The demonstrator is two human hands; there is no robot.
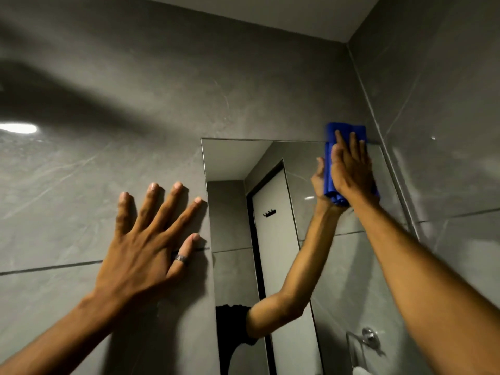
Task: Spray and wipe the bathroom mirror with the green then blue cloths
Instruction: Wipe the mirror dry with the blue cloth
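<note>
Right hand: the right hand [350, 169] is pressed flat, fingers together, on the folded blue microfibre cloth [331, 182].
Cloth: held at the top right corner of the frameless rectangular wall mirror [238, 163].
Left hand: the left hand [146, 239] is spread on the grey tile wall [108, 171], holding nothing.
Risk: streaks may be left if pressure is uneven at the edge.

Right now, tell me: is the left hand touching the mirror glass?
No. The left hand lies flat on the grey wall tile, beside the mirror.
</note>
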